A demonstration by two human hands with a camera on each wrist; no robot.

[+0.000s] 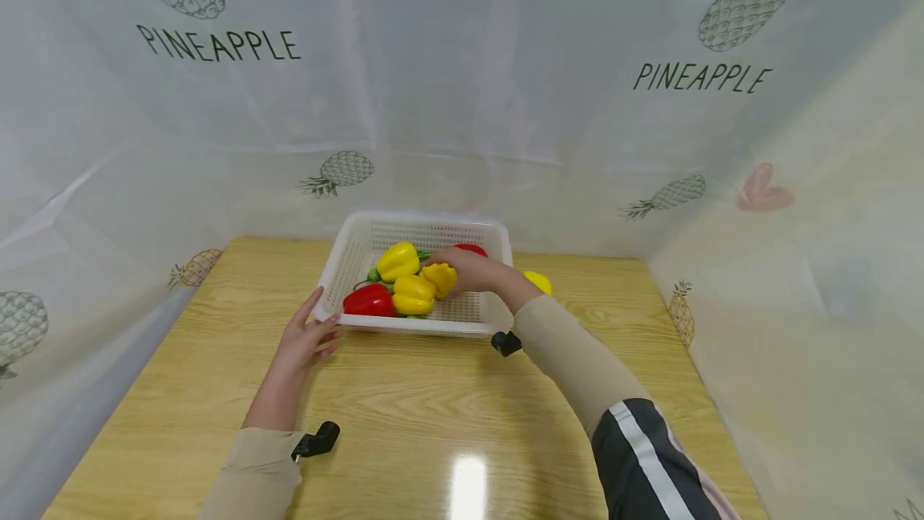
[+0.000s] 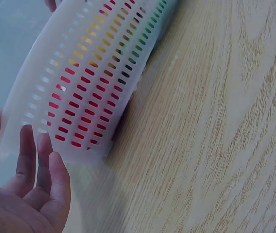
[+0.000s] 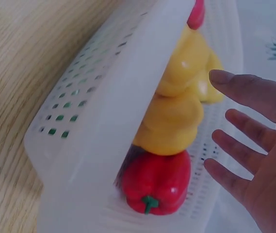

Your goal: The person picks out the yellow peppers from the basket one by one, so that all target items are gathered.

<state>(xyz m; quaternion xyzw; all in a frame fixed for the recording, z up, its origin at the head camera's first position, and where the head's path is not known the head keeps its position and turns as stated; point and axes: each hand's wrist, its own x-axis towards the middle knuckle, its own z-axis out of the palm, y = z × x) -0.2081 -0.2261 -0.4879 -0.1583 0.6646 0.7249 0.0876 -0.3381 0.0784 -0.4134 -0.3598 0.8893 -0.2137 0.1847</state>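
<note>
A white slotted basket [image 1: 419,326] holds yellow and red bell peppers. My left hand [image 1: 309,339] touches its near left corner, thumb at the rim and the other fingers loosely extended outside the wall. My right hand [image 1: 469,270] is inside the basket, beside a yellow bell pepper [image 1: 439,279]; in the right wrist view its fingers are spread and hold nothing. Close by lie a red bell pepper [image 3: 156,182] with a green stem and another yellow bell pepper [image 1: 414,295]. A second red bell pepper [image 1: 370,301] lies by the near left corner.
Outside the basket on the right, partly behind my right forearm, is a yellow rounded thing [image 1: 537,281]. The basket stands at the back of a wooden table [image 1: 404,400]. Behind it hangs a white pineapple-print sheet [image 1: 462,103].
</note>
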